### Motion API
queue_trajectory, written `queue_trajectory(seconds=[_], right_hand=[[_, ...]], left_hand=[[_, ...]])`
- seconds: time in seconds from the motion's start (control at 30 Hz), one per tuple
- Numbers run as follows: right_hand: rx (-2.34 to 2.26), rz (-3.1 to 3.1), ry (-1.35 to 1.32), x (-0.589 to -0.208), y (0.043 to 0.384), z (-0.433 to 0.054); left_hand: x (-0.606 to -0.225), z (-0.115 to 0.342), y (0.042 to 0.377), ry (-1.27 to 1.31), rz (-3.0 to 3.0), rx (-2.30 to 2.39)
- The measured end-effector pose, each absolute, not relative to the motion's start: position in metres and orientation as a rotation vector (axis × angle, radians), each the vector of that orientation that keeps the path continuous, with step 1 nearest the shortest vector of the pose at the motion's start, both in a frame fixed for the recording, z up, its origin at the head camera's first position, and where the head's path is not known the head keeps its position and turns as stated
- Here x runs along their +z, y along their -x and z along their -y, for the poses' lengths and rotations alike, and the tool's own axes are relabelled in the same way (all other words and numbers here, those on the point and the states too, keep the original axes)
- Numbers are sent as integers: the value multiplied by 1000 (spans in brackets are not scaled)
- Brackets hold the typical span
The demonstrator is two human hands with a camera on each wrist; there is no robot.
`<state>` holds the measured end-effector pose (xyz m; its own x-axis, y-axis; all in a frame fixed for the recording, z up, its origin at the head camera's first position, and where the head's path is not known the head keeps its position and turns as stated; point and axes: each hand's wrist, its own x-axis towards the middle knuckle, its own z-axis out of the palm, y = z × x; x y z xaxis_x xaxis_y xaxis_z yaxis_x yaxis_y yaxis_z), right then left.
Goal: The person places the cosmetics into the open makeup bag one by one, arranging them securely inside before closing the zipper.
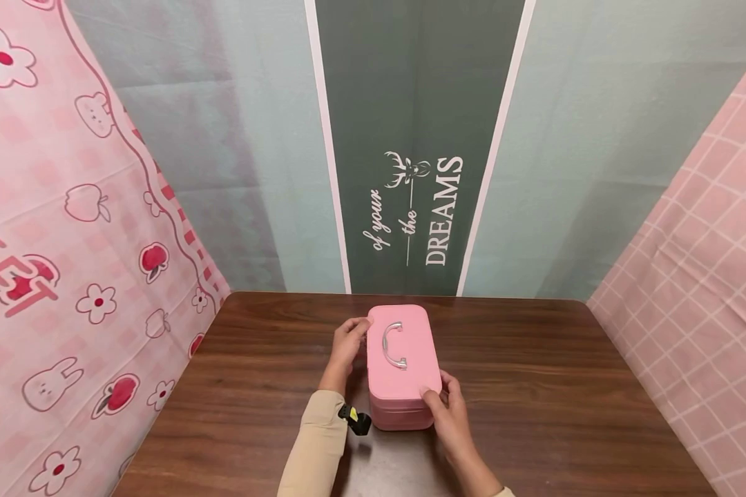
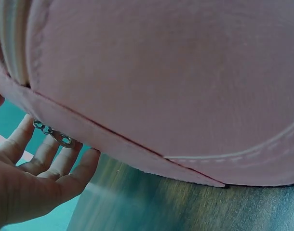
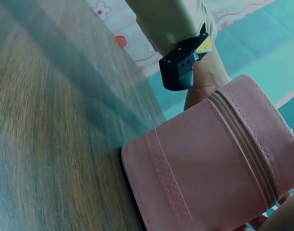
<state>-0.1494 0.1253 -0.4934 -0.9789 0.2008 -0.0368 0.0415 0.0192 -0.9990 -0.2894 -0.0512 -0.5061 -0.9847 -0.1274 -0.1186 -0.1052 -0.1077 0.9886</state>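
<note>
A pink zip-up vanity case (image 1: 404, 359) with a silver handle (image 1: 393, 345) on its lid stands on the wooden table. My left hand (image 1: 348, 342) holds its far left corner, thumb at the lid's edge. In the left wrist view, the fingers (image 2: 82, 173) curve against the case's side, beside a small metal clasp (image 2: 65, 140) that hangs there. My right hand (image 1: 454, 417) grips the near right corner, thumb on the lid and fingers round the side. The zip (image 3: 246, 144) runs below the lid and looks closed along the part in the right wrist view.
The brown table (image 1: 534, 386) reaches back to a green and grey-blue curtain (image 1: 423, 103) with white lettering. Pink patterned cloths hang on the left (image 1: 56, 172) and right (image 1: 709, 241). A black wrist camera (image 1: 357, 420) sits on the left wrist, close to the case.
</note>
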Motion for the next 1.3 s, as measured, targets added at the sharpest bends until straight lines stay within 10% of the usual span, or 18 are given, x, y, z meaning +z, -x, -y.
queue_trajectory(seconds=[1.3], right_hand=[[2110, 2586, -410, -488, 288, -179]], left_hand=[[-505, -4, 140, -229, 1792, -2170]])
